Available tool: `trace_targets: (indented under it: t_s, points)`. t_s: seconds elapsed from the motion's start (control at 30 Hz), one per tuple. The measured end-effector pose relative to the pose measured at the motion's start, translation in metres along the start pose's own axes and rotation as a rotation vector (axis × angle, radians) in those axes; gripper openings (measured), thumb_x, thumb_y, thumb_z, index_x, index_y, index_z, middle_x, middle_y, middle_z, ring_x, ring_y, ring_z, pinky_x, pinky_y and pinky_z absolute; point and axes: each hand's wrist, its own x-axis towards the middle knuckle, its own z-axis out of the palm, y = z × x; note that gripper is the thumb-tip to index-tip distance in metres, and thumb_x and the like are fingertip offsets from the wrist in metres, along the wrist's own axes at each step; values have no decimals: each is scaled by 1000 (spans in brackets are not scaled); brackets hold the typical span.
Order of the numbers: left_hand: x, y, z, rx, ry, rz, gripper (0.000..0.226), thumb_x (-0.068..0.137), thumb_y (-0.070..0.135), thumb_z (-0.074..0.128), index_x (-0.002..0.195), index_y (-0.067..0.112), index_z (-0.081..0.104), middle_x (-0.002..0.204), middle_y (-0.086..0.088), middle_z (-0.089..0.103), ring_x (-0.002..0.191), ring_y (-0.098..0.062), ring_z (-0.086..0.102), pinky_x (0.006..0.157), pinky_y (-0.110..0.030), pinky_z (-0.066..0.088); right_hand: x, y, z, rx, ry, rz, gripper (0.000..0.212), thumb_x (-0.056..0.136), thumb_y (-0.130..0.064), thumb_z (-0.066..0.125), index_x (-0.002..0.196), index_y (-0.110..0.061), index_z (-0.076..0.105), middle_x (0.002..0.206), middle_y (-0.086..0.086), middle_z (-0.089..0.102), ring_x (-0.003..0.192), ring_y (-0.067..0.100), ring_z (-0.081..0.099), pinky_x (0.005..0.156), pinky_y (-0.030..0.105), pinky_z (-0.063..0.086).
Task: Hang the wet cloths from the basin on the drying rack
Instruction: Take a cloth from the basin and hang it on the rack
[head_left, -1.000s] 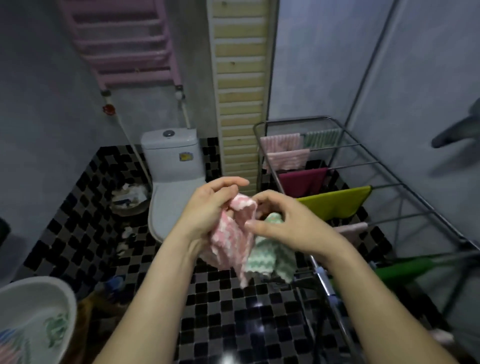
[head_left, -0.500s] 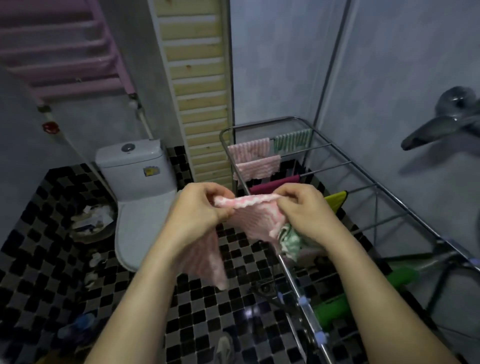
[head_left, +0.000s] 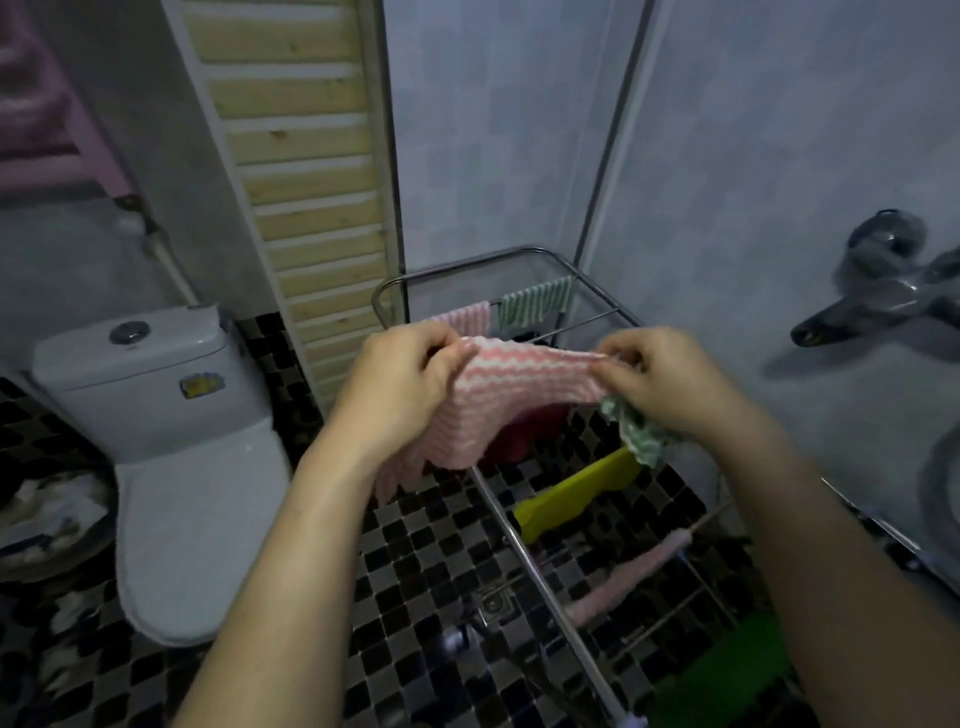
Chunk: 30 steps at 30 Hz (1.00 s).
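The right hand (head_left: 670, 384) hides most of the green cloth (head_left: 636, 434) beneath it; the pink cloth (head_left: 498, 395) covers part of the red cloth (head_left: 524, 431).

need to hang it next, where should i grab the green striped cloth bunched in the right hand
Probably grip the green striped cloth by its loose lower end, dangling below the right hand. Come from below-left: its top is bunched inside that hand beside the pink cloth.
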Motion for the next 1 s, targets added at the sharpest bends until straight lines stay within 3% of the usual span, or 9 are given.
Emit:
trace_targets:
  t_s: [0.1,0.23,0.37,0.47,0.6,0.77,0.9,1.0]
  points:
    - [23,9,15,41,-52,76,28,95,27,57,68,26,52,65,9,55,71,-17,55,64,-33,40,15,19,-7,92,180,123,16,90,-31,60,76,-26,66,51,-2,56,55,18,58,55,32,45]
    - [59,29,53,-1,-160,140,18,98,27,51,81,23,55,74,6,62,75,-15,60,64,-31,40,37,58,-10,477,389,316,24,90,-22,58,70,-17,70,48,-6,62,41,3,46,42,15,36]
    - [91,42,105,66,-271,200,15,98,27,47,93,17,56,85,-2,67,81,-22,60,70,-38,47,50,108,-7,695,507,438,24,90,-18,61,69,-23,72,59,-13,68,56,-1,61,63,20,49]
    - [108,36,148,114,-357,145,10,96,23,50,95,17,58,92,-3,68,87,-23,61,71,-36,47,54,143,3,699,547,462,18,90,-17,61,77,-23,72,70,-9,69,67,7,61,68,23,48]
    - [118,18,195,91,-429,34,9,93,21,53,86,28,53,88,1,70,85,-22,65,76,-40,53,63,178,23,588,513,503,22,90,-16,61,105,-8,74,91,2,71,85,13,64,76,28,48]
    - [142,-2,242,93,-415,-119,7,93,22,55,96,20,61,98,-5,69,93,-25,63,80,-36,50,90,222,52,517,350,605,33,85,-8,58,116,-5,69,110,12,71,105,23,66,93,36,50]
    - [168,-20,257,17,-341,-267,9,93,23,53,85,22,57,90,-7,69,84,-28,65,79,-39,53,120,232,65,567,272,595,36,85,-9,59,120,-6,67,114,12,70,104,19,65,96,35,51]
    - [186,-31,264,-12,-268,-348,11,95,20,51,94,16,61,96,-8,69,88,-28,64,76,-33,50,145,235,74,517,231,569,37,88,-7,56,124,-10,63,116,8,69,108,19,63,92,29,49]
